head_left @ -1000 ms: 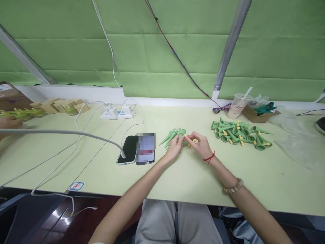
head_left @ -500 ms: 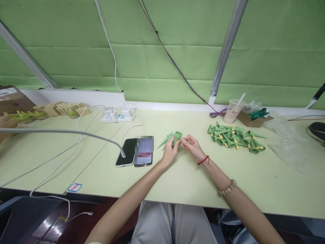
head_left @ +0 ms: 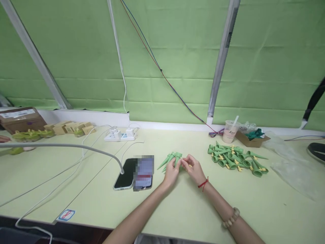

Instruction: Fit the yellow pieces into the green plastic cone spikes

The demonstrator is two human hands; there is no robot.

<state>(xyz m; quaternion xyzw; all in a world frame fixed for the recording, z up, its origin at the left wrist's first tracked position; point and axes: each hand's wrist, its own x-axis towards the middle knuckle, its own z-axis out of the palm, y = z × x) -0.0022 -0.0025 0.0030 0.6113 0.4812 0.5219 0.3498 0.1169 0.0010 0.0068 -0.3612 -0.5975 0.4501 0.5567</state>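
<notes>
1. Green panels stand behind our pale tabletop [head_left: 177, 210].
2. Our left hand [head_left: 171, 172] pinches a green cone [head_left: 177, 158]; the fingers of our right hand [head_left: 194, 168] press together on a small yellow piece [head_left: 189, 165] beside it.
3. We judge the cone light, stiff plastic, best held near its wide mouth.
4. About four cones lie by our hands; a pile of cones [head_left: 236, 160], too tangled to count, lies to the right, and two phones [head_left: 134, 168] to the left.

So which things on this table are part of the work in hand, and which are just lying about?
In hand: left hand, right hand, green cones, small yellow part, pile of cones.
Lying about: phones, power strip, drink cup, cardboard boxes, plastic bag.
</notes>
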